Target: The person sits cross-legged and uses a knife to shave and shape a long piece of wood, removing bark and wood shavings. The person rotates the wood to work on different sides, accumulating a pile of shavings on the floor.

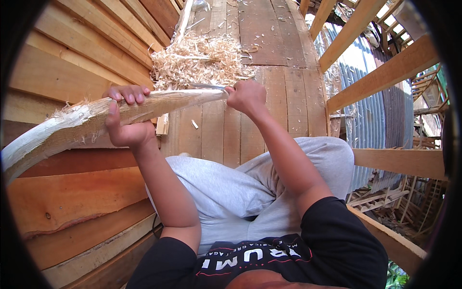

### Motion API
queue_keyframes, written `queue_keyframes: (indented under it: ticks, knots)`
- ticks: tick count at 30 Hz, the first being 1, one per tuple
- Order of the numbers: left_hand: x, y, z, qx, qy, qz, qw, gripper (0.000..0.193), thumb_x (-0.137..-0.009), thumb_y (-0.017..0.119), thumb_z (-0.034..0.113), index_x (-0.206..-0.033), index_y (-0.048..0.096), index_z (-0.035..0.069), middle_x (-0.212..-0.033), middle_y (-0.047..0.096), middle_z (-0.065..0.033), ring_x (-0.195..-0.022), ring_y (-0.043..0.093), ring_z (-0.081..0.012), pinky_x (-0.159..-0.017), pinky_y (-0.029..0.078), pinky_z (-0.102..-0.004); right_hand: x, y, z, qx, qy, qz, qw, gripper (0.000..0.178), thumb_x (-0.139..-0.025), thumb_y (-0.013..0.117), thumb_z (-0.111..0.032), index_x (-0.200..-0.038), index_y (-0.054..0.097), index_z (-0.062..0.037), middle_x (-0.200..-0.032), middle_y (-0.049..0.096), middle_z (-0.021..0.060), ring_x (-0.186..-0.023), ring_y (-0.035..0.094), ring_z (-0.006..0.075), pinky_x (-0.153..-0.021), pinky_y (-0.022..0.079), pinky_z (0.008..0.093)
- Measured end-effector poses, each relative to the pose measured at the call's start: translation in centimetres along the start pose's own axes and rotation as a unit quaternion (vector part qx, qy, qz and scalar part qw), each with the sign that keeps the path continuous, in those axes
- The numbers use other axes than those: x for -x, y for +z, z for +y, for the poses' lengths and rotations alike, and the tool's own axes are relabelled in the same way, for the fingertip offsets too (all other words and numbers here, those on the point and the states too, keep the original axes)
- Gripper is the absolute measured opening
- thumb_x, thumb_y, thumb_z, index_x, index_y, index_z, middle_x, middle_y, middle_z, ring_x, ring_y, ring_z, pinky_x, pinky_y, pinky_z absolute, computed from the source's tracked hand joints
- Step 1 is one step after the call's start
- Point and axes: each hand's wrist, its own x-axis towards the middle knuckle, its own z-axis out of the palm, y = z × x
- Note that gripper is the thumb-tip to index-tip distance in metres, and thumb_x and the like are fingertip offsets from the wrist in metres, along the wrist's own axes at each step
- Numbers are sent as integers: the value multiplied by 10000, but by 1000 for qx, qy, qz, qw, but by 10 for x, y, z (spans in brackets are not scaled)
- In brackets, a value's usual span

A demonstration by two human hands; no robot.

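A long, curved piece of pale wood [166, 102] runs from the left rim to the middle of the view, tapering toward its right end. Its surface is whittled and has frayed fibres along the upper edge. My left hand [132, 133] is closed around it, fingers over the top and thumb on the near side. My right hand [248, 97] makes a fist at the tapered end, holding a knife whose thin metal blade [208, 86] points left along the wood's far edge. The fist hides the knife's handle.
A heap of curled wood shavings [197, 60] lies on the plank floor [272, 96] beyond the wood. Stacked boards [77, 192] line the left side. Wooden rails [380, 72] stand to the right, with corrugated metal sheets [370, 115] behind them. My bent legs [216, 188] are close below.
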Motion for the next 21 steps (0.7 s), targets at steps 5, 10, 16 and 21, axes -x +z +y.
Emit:
queue_keyframes:
  ticks: [5, 10, 16, 21]
  knots:
    - [1, 14, -1, 3, -1, -32, 999, 252, -814, 551, 328, -923, 470, 116, -775, 442, -52, -747, 460, -199, -813, 415, -440, -28, 20, 39, -149, 35, 32, 988, 420, -929, 528, -403, -914, 719, -29, -921, 702, 209, -938, 666, 362, -807, 507, 454]
    - [2, 12, 0, -3, 6, -49, 999, 261, -811, 558, 326, -935, 473, 113, -789, 446, -56, -753, 461, -200, -819, 412, -446, -32, 25, 35, -245, -7, 12, 969, 398, -951, 506, -346, -957, 689, 7, -932, 689, 232, -945, 650, 398, -829, 487, 468]
    - [-1, 10, -3, 12, 2, -50, 999, 273, -807, 562, 334, -945, 474, 116, -801, 456, -58, -770, 469, -202, -833, 412, -451, -42, 45, 45, -276, 14, -18, 961, 366, -969, 473, -280, -906, 651, 34, -818, 667, 219, -803, 657, 349, -755, 497, 439]
    - [1, 5, -2, 7, -2, -35, 999, 271, -805, 558, 334, -951, 473, 122, -805, 459, -58, -779, 474, -202, -843, 413, -456, -20, 20, 23, -320, 60, -91, 941, 451, -997, 438, -338, -796, 615, 26, -662, 601, 147, -640, 605, 242, -645, 499, 408]
